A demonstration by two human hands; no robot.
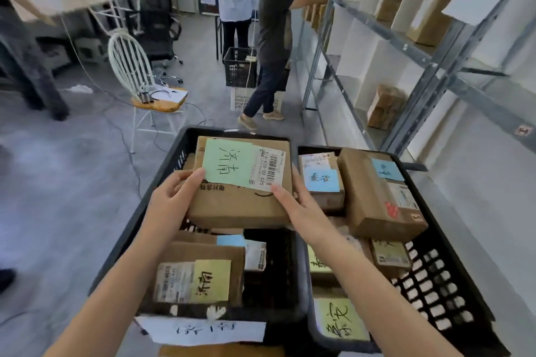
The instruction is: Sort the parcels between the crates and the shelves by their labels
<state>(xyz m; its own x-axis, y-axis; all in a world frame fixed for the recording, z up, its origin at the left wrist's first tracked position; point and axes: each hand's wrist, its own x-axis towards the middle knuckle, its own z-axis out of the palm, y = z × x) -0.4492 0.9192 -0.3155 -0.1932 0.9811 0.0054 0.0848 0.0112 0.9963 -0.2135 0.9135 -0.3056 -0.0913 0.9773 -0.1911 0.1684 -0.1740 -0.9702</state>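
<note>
Head view: parcel underside hidden

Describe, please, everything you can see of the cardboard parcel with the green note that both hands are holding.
The parcel is a flat brown cardboard box, closed, held roughly level over the far end of the left black crate. On its top sit a pale green note with dark handwriting and a white barcode label, over dark print. The left hand grips its left edge, the right hand its right, thumbs on top.
</note>
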